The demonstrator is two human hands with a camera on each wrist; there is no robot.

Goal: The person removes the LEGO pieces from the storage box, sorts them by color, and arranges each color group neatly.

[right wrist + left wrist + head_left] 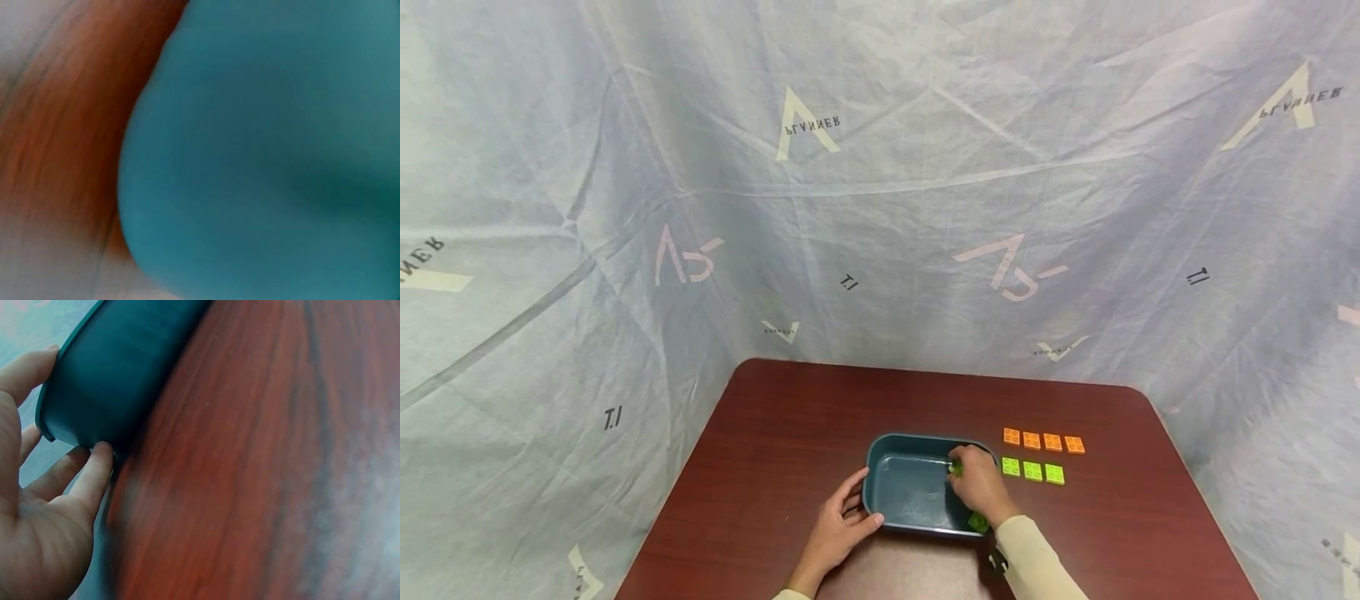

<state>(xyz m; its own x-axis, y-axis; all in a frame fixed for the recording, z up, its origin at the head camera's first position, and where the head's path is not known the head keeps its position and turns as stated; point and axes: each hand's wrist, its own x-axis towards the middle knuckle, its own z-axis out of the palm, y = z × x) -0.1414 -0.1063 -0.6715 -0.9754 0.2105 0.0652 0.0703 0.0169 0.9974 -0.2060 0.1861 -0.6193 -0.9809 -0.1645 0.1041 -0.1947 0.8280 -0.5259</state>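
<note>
A dark blue rectangular plastic bin [913, 486] sits on the table. My left hand [841, 521] holds its left end, thumb at the near corner and fingers spread along the end wall; the left wrist view shows these fingertips [103, 449] against the bin [119, 375]. Inside the bin's right side, my right hand [979, 481] reaches down and pinches a green toy block [956, 467], partly covered by the fingers. Another green block [978, 522] lies in the near right corner below the wrist. Only the blurred bin [250, 150] and tabletop show in the right wrist view.
Right of the bin, several orange blocks [1032, 440] stand in a row, with a row of 3 light green blocks [1032, 472] nearer me. The reddish-brown table [805, 408] has rounded far corners. Grey printed cloth [880, 208] hangs behind and at both sides.
</note>
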